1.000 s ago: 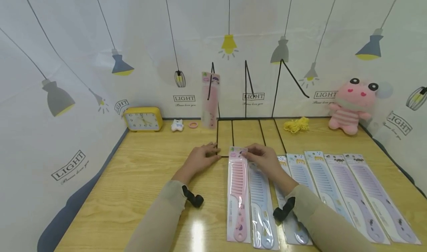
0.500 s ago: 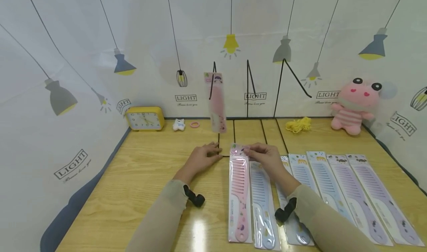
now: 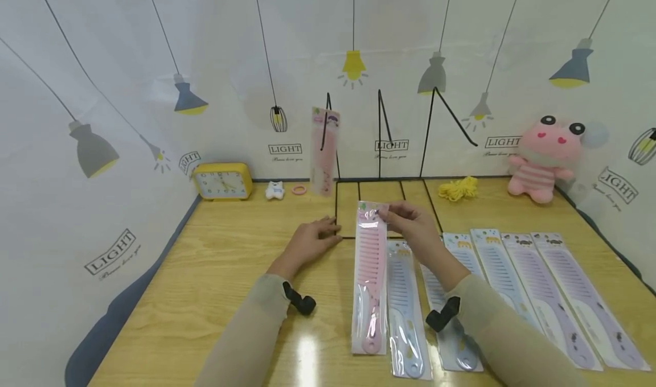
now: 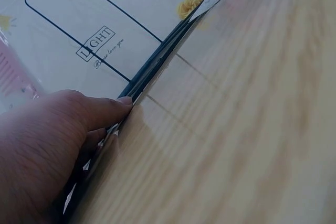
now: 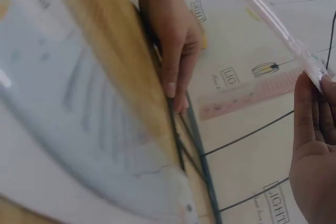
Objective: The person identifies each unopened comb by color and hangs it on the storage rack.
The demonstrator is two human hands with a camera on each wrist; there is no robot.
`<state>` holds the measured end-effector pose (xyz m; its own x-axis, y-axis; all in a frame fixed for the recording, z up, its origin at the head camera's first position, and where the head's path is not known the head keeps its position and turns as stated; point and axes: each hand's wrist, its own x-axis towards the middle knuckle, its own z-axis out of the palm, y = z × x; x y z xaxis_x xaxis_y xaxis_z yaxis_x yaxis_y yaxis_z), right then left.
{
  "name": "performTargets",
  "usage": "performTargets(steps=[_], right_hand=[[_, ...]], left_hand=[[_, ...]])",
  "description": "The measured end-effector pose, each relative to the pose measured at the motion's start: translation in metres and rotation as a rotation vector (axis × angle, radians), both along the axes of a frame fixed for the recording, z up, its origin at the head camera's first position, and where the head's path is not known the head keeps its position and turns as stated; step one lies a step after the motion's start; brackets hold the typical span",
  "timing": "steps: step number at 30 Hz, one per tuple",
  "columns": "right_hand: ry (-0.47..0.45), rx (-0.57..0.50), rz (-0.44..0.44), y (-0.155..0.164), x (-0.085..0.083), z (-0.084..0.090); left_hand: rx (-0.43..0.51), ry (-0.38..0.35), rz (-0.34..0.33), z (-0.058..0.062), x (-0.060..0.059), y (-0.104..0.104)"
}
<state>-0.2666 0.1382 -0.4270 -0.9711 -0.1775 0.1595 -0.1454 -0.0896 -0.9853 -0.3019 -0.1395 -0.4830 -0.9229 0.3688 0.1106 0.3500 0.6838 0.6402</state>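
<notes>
My right hand (image 3: 412, 227) pinches the top right corner of a packaged pink comb (image 3: 371, 279). The pack has its upper end lifted off the table, and in the right wrist view its plastic edge (image 5: 273, 19) runs into the fingers. My left hand (image 3: 309, 242) rests at the front left corner of a black wire rack (image 3: 337, 205). In the left wrist view the left thumb (image 4: 107, 111) lies along the rack's base wire, its other fingers mostly hidden. Another packaged pink comb (image 3: 324, 153) hangs on the rack's left hook.
Packaged blue combs (image 3: 405, 307) and purple combs (image 3: 550, 301) lie in a row at right. Along the back stand a yellow clock (image 3: 222, 182), a small white bear figure (image 3: 275, 190), a pink ring (image 3: 299, 190), yellow cord (image 3: 458, 188) and a pink plush toy (image 3: 543, 159).
My right hand has raised the pink comb pack off the table and moved it slightly away from me. The hanging comb has swung a little. My left hand stays at the rack's corner.
</notes>
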Motion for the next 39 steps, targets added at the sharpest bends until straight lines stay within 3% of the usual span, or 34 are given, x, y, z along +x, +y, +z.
performTargets(steps=[8, 13, 18, 25, 33, 39], right_hand=[[0.096, -0.213, 0.135, -0.009, 0.005, 0.044], [0.174, -0.256, 0.202, -0.02, 0.006, 0.064], [0.239, -0.22, 0.218, -0.034, 0.004, 0.078], [0.321, -0.082, 0.132, -0.055, 0.0, 0.101], [0.262, -0.015, 0.073, -0.073, -0.011, 0.122], [0.272, 0.018, 0.046, -0.081, -0.019, 0.13]], left_hand=[[0.014, 0.018, -0.002, -0.006, 0.0, -0.003], [0.021, 0.022, -0.009, -0.011, -0.002, -0.006], [0.019, 0.028, -0.008, -0.011, -0.004, -0.006], [0.001, 0.036, -0.012, -0.01, -0.005, -0.006], [-0.006, 0.07, -0.019, -0.006, -0.005, -0.005], [-0.011, 0.099, -0.025, -0.006, -0.007, -0.005]])
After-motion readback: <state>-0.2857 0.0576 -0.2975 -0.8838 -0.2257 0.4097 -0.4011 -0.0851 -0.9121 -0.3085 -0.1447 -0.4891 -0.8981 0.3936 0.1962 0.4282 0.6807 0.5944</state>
